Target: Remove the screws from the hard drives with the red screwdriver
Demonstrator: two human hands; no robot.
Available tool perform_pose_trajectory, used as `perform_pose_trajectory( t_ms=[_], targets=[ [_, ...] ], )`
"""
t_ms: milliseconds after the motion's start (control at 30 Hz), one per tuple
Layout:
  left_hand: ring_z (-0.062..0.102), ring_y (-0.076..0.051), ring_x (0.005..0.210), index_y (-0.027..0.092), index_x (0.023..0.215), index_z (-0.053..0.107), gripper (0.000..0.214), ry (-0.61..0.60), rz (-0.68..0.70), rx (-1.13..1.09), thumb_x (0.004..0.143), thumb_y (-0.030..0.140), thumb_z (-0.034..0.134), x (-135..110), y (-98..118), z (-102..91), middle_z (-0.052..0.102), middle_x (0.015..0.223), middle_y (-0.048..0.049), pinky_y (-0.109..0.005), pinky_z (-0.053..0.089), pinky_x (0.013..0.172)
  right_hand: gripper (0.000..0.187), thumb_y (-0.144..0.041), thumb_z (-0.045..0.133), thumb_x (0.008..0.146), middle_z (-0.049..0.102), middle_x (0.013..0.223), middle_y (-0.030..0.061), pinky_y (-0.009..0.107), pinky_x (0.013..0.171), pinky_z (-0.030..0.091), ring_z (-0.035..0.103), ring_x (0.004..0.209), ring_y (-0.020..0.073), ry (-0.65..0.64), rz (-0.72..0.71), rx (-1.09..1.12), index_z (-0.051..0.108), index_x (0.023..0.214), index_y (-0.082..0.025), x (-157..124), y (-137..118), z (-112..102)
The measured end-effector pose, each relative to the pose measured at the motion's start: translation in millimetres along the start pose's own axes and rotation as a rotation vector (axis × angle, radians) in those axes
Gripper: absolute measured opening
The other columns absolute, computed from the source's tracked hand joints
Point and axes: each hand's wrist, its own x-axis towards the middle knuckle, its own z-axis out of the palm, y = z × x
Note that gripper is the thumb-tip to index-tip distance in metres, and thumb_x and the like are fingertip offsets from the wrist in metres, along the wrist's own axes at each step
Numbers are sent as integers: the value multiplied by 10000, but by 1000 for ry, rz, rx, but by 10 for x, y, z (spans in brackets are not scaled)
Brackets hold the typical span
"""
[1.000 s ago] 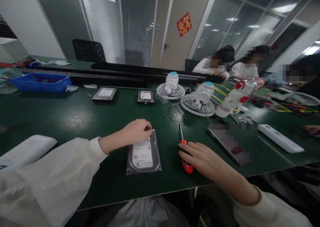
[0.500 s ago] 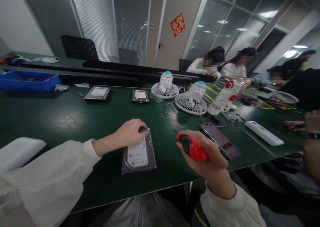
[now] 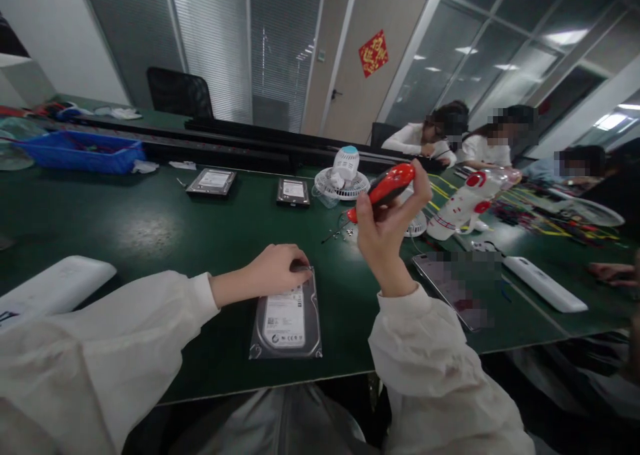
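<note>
A hard drive [image 3: 285, 321] with a white label lies flat on the green table in front of me. My left hand [image 3: 280, 268] grips its far end, thumb and fingers bent around the edge; the fingertips are partly hidden. Raised over the table to the right, my right hand [image 3: 393, 225] holds a screwdriver [image 3: 387, 187] by its red and black handle. The thin shaft slants down to the left, and its tip is apart from the drive. Behind the tip, small loose screws [image 3: 350, 233] lie scattered on the table.
Two more hard drives [image 3: 213, 181] [image 3: 293, 191] lie farther back. A white fan [image 3: 345, 175] stands near a second one, mostly behind my right hand. A phone [image 3: 443, 285], a white power bank [image 3: 545, 283] and a bottle [image 3: 463, 205] are at right; a blue bin [image 3: 85, 153] is at left.
My right hand has risen and moved away from me with the screwdriver, its tip now nearer the screws. My left hand stays on the drive. The view has shifted slightly left.
</note>
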Motion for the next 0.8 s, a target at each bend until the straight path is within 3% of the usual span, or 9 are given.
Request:
perform_pose_trajectory(
  t_ms=[200,400,600,800],
  targets=[
    [685,-214,917,195,1121,733,321,-1,32,-54,901,388,602,-11,6,10,732,1051,-59,-358,510,826,546,-461,576,920,351,1388,86,308,622,556,548,808,124,117,35,41,363,1416,-381,-25,105,-120],
    [680,-193,922,217,1091,739,276,1,34,-138,880,365,640,1,-40,33,736,1063,-38,-323,517,799,599,-443,588,898,340,1386,86,309,547,552,509,649,67,-19,5,143,353,1446,-387,-87,29,-78],
    [682,-185,923,221,1073,734,257,22,14,-216,867,356,664,-9,-74,55,740,1051,-32,-319,533,801,662,-411,588,884,288,1428,85,324,603,607,611,931,166,-93,-25,109,295,1478,-409,-132,-2,-77],
    [693,-189,942,226,1007,743,196,31,6,-254,849,318,672,-4,-73,82,750,1028,-19,-324,542,831,654,-404,586,895,341,1386,87,321,633,620,579,1046,206,-92,-97,66,295,1480,-391,-132,-46,-41]
  ],
)
